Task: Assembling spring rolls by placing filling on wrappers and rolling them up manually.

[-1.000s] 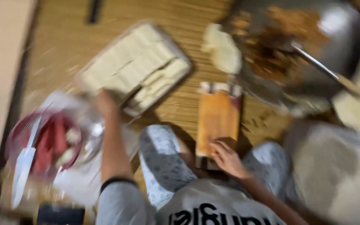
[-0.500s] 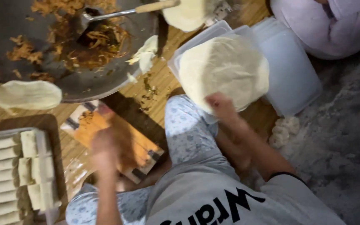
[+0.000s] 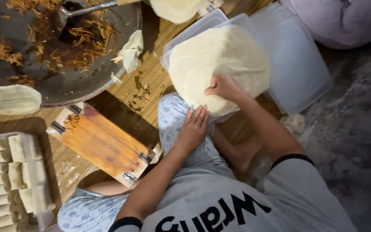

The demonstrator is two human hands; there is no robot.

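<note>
Right hand (image 3: 225,87) pinches top wrapper off stack (image 3: 219,64) to peel it; left hand (image 3: 193,129), fingers together, steadies stack edge nr knee.

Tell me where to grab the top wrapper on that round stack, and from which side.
Take the top wrapper at its near edge, where the right hand already pinches it, probably peeling away from the knee. The sheets are thin, flat and overhang the clear tray there. The left hand rests beside it on the knee.

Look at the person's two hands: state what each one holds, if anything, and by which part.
The right hand pinches the near edge of the top round wrapper on the stack. The left hand holds nothing; it lies flat on the knee.
</note>
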